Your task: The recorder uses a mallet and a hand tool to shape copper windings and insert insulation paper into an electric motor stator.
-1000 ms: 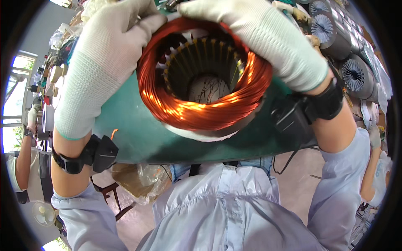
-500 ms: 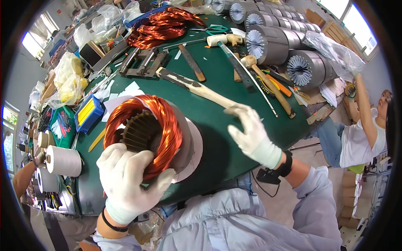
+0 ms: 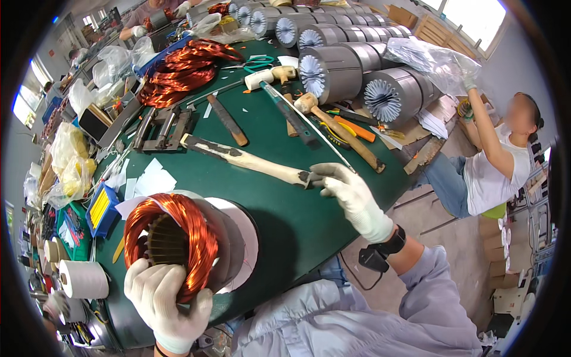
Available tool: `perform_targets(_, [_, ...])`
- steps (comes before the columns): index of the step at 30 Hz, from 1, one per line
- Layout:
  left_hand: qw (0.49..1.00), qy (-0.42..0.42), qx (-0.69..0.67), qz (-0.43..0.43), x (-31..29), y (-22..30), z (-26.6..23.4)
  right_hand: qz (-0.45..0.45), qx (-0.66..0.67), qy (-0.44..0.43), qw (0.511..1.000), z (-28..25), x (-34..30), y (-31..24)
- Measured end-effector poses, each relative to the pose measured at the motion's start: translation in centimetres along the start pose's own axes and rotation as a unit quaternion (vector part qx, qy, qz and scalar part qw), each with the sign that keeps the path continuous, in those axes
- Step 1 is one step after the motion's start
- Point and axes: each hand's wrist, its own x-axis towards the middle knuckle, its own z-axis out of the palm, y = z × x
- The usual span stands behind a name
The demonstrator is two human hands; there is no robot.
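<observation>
A motor stator [image 3: 229,238] wound with bright copper wire [image 3: 199,229] lies on its side at the near left of the green table [image 3: 297,226]. My left hand [image 3: 166,300], in a white glove, grips the lower rim of its copper winding. My right hand [image 3: 351,196], also gloved, reaches to the table's right part. Its fingers curl round the near end of a long pale wooden handle [image 3: 250,160] with dark stains, which lies flat on the table.
Wooden mallets [image 3: 342,131], metal bars and a clamp [image 3: 163,128] lie mid-table. Loose copper coils [image 3: 178,71] sit at the back, and grey stators [image 3: 392,95] line the back right. A white thread spool [image 3: 83,278] stands left. A seated person [image 3: 493,154] works at right.
My right hand has moved forward from the table's near edge onto the end of the wooden handle. The stator, held up close a second ago, now rests on the table under my left hand.
</observation>
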Motion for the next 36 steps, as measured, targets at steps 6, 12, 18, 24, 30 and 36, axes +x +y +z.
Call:
perform_targets(6, [0.951,-0.051,-0.161,0.257,-3.2,3.5,2.0,0.010,0.142,-0.024,0.990,4.3,-0.2,0.6])
perform_targets(12, [0.932,-0.079,-0.214,0.281,0.2,9.3,10.0,0.039,0.329,-0.060,0.942,11.6,0.2,1.0])
perform_targets(18, [0.911,0.017,-0.267,0.314,0.1,10.1,10.1,-0.368,-0.221,0.056,0.902,11.5,-1.1,-0.1])
perform_targets(24, [0.907,0.017,-0.270,0.322,-1.0,10.2,10.6,-0.269,-0.184,-0.034,0.945,11.3,-1.8,0.0])
perform_targets(30, [0.911,0.013,-0.255,0.323,-2.2,8.1,8.1,-0.044,0.043,-0.130,0.990,11.5,-2.2,-1.5])
perform_targets(36, [0.975,0.024,-0.143,0.170,-11.0,-0.5,2.1,-0.223,-0.338,-0.023,0.914,5.5,-0.7,-1.9])
